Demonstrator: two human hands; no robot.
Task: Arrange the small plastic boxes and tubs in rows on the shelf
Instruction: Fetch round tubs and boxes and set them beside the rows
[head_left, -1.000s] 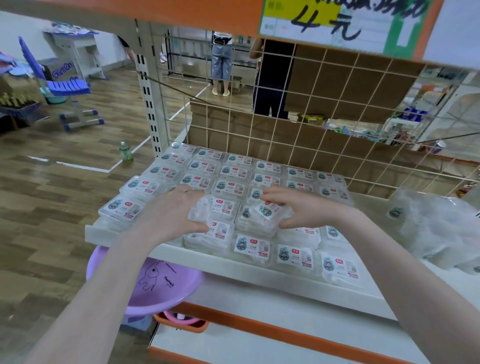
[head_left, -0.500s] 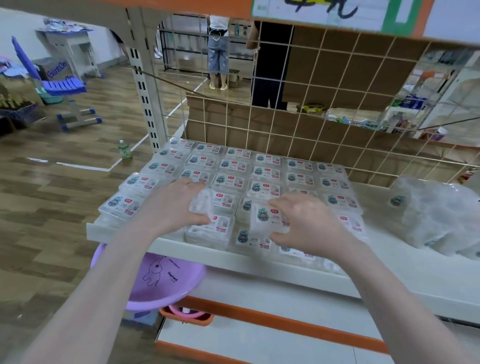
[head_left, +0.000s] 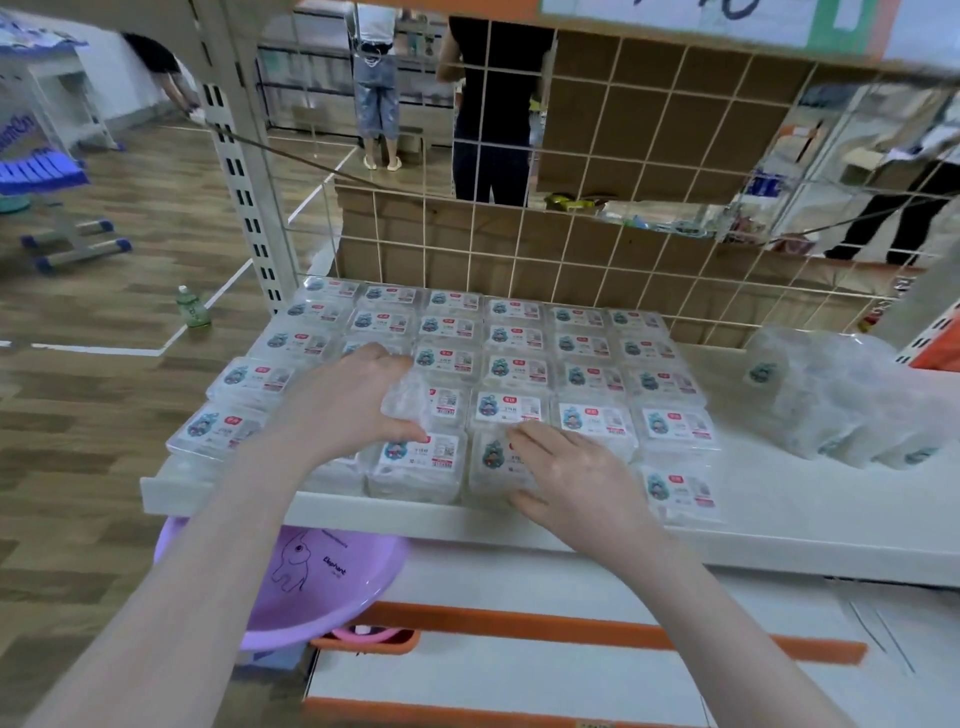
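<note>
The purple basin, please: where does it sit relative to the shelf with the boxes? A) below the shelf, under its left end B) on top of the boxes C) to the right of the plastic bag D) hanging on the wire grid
A: the purple basin shows beneath the shelf edge at the left end, below the left hand.
</note>
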